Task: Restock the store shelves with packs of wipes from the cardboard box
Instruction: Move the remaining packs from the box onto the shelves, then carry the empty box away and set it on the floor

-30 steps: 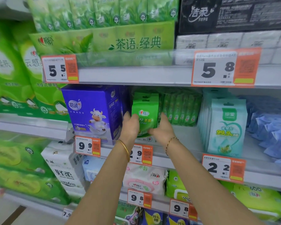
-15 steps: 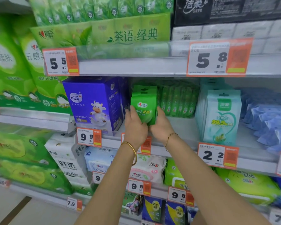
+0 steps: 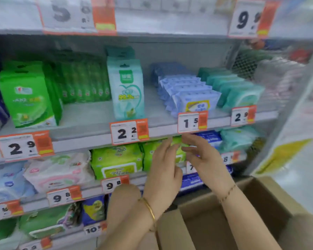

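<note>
At the far left of the frame I see a green pack of wipes (image 3: 26, 98) standing upright on the middle shelf (image 3: 90, 114), with a row of thinner green packs (image 3: 85, 82) lined up behind it toward the back wall. Below it, clipped to the shelf edge, is a price tag reading 2.9 (image 3: 24, 146). One shelf down lie a pale pink-and-white pack (image 3: 58, 170) and, beside it to the right, a lime-green pack (image 3: 117, 159).

Centre frame: a tall mint pack (image 3: 126, 89) stands upright above a price tag reading 2.2 (image 3: 129, 131). To its right a stack of pale blue packs (image 3: 190, 94) leans back in a row, and teal packs (image 3: 240, 91) sit just beside them.

Lower centre: my left hand (image 3: 163, 170), with a gold bangle (image 3: 149, 211) at the wrist, is raised with fingers straight and together, holding nothing. My right hand (image 3: 204, 159), with a thin bracelet (image 3: 228, 193), faces it with fingers loosely spread and likewise empty. The two are near but apart, in front of the lower shelf's green packs; motion blur softens the fingertips.

Lower right: the cardboard box (image 3: 260, 201) stands open below my forearms, its flaps (image 3: 173, 230) turned outward. I cannot tell what it contains.
</note>
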Demonstrator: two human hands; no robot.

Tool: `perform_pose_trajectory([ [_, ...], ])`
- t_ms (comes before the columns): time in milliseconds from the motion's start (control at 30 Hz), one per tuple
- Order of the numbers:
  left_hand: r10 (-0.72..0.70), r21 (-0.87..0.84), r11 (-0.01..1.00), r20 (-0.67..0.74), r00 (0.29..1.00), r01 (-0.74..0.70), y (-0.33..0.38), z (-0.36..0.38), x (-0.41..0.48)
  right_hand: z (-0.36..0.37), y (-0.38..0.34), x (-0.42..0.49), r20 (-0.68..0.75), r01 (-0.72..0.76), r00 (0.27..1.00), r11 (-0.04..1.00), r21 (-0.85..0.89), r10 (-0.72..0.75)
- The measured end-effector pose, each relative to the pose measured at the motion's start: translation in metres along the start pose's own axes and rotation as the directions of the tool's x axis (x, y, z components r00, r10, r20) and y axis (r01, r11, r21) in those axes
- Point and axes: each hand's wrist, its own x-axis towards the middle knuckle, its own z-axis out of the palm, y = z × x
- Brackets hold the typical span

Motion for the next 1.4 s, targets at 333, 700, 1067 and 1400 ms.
perform_pose_trajectory([
  [333, -0.222, 0.385, 0.923, 0.587, 0.779, -0.026, -0.050, 0.175, -0.013, -0.056, 0.169, -0.092, -0.388, -0.700, 0.696, 0.449, -0.556, 0.605],
  [700, -0.386, 0.697, 0.697, 0.561, 0.732, -0.167, -0.093, 0.255, -0.040, -0.056, 0.279, -0.188, -0.480, -0.945, 0.299, 0.184, -0.271, 0.825],
  [1067, -0.212, 0.664, 0.691, 0.562, 0.799, -0.284, -0.082, 0.269, -0.056, -0.055, 0.300, -0.208, -0.474, -0.971, 0.203, 0.237, 0.014, 0.857],
  [1400, 0.104, 0.497, 0.681, 0.662, 0.742, -0.538, 0.015, 0.295, -0.054, -0.112, 0.287, -0.277, -0.639, -0.910, 0.081, 0.319, 0.266, 0.765],
])
